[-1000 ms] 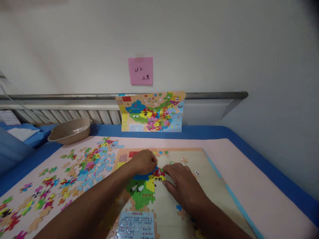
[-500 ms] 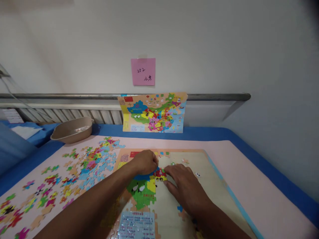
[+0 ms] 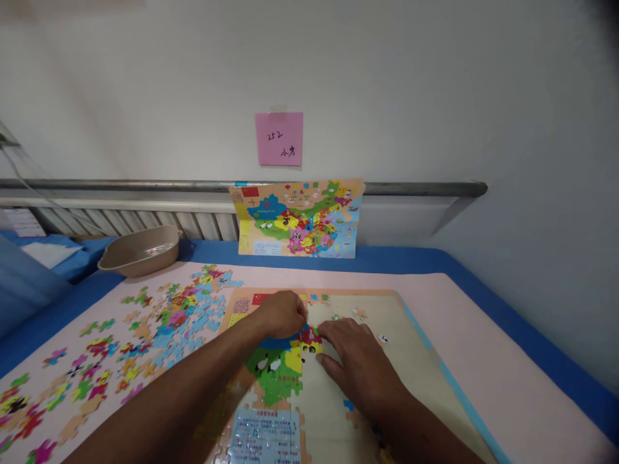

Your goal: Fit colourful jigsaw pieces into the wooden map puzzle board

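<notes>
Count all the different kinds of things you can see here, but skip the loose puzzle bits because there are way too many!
Hands: 2, left hand and right hand
Puzzle boards: 1, puzzle board
Map pictures: 1, map picture
Pink notes: 1, pink note
Bowls: 1, beige bowl
Total: 6

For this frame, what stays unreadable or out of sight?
Head view only:
- Puzzle piece under the left hand: hidden by the curled fingers; grip unclear.
- Board area beneath the right hand: covered by the palm.
- Pale blue text panel on the map puzzle board: cut off by the bottom edge, print too small.
- Pink sticky note: handwriting too small to read with confidence.
</notes>
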A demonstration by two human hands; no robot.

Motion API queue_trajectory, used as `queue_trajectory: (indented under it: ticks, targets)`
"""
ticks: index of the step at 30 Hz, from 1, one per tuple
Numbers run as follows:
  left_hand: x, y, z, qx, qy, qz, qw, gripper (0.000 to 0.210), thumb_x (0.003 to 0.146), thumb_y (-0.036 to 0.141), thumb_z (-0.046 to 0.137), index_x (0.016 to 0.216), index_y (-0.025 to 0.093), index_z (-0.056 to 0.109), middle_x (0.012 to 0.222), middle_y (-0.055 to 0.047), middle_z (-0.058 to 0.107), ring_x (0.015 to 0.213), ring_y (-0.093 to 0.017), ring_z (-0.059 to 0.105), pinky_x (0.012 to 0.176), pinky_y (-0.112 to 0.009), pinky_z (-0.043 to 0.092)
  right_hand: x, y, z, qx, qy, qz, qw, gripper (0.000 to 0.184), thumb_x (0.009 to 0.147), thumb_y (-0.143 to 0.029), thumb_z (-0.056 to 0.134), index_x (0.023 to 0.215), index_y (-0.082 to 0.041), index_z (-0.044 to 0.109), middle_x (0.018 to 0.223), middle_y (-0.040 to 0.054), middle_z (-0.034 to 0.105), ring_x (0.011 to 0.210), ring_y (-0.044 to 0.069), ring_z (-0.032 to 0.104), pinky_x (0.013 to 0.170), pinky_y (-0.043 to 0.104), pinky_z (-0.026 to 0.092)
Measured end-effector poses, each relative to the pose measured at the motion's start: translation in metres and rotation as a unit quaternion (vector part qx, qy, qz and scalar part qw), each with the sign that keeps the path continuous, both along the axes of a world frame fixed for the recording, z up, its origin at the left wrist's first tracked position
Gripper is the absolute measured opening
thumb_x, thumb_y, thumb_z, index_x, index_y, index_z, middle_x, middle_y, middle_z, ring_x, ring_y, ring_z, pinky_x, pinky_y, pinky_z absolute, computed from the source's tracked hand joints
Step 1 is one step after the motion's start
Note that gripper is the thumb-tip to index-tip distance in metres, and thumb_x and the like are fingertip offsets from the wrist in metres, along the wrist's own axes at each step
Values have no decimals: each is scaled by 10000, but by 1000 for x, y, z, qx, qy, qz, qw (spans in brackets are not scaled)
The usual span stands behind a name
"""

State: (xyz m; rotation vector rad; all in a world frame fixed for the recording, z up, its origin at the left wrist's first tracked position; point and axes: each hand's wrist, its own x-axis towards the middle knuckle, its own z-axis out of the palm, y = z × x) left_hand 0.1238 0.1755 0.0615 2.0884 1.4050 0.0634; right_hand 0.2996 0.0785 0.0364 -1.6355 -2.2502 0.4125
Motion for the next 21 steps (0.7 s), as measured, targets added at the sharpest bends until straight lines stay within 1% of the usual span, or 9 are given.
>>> queue_trajectory:
  ticks: [11, 16, 21]
  targets:
    - [-1, -1, 2, 7, -2, -17, 1000, 228, 705, 73, 608, 777, 183, 795, 751, -23, 757, 714, -157, 656, 623, -210, 438, 1, 2, -1, 3, -2, 10, 1000, 272, 852, -105, 699, 1088, -230, 645, 1095, 40, 677, 1061, 258, 543, 892, 377, 354]
    - [0, -1, 4, 12, 3, -18, 1000, 234, 703, 79, 605, 783, 186, 797, 749, -30, 757, 725, -168, 663, 610, -223, 427, 0, 1, -2, 10, 2, 10, 1000, 276, 855, -104, 694, 1093, -232, 642, 1111, 33, 675, 1070, 257, 539, 901, 383, 352]
    - [-1, -1, 3, 16, 7, -11, 1000, 218, 701, 98, 615, 775, 195, 795, 768, -28, 762, 722, -171, 662, 639, -225, 450, 1, 1, -3, 11, -2, 11, 1000, 277, 855, -108, 684, 1100, -231, 641, 1113, 32, 677, 1072, 251, 543, 900, 382, 359]
